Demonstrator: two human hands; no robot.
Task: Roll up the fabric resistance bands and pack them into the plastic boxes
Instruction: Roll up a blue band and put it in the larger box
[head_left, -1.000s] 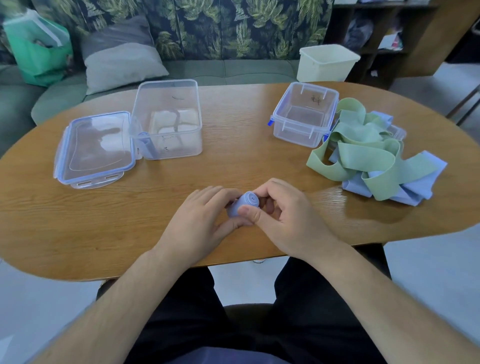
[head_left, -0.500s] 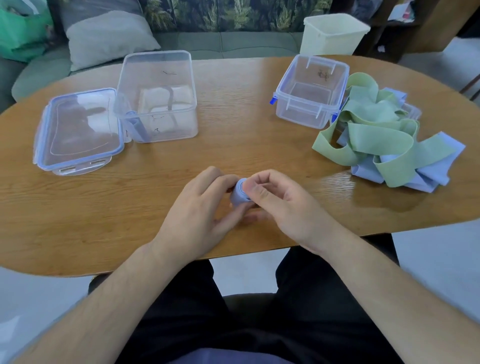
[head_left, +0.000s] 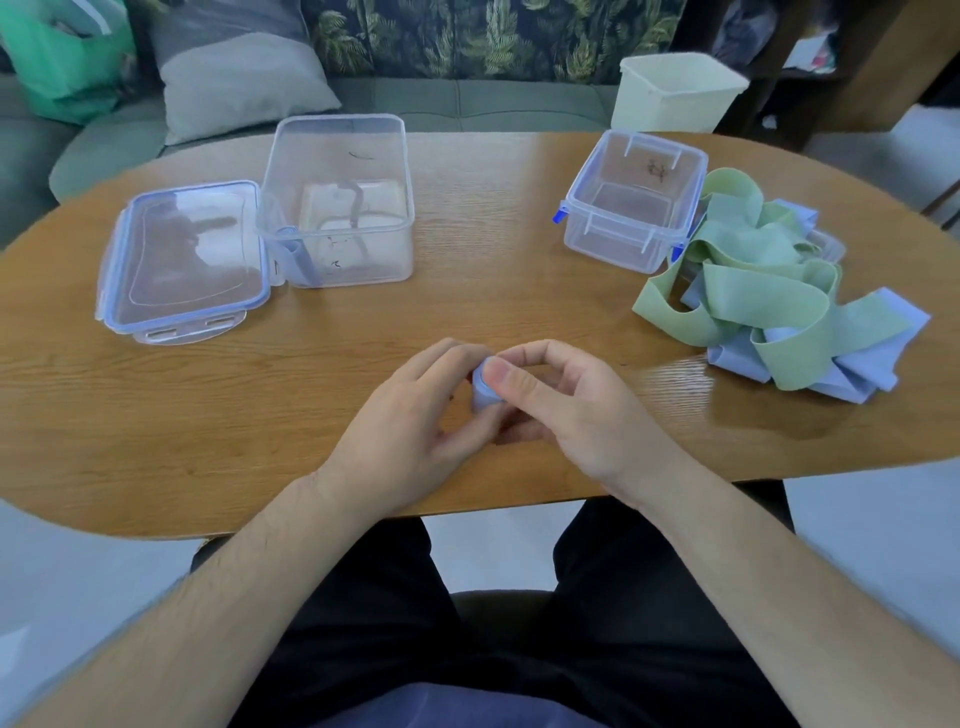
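Note:
A tightly rolled blue band sits between both hands just above the wooden table near its front edge. My left hand grips the roll from the left and my right hand pinches it from the right, thumb on its top end. Most of the roll is hidden by fingers. A large clear plastic box stands open at the back left, its lid lying beside it. A smaller clear box with blue clips stands at the back right. Loose green and blue bands lie piled on the right.
A cream plastic tub stands behind the table's far edge. A green sofa with a grey cushion and a green bag runs along the back. Dark shelves stand at the back right. My legs are under the table's front edge.
The roll has turned more upright between my fingers and my right thumb now covers its end. The camera tilted down slightly and then back; boxes and pile stayed put.

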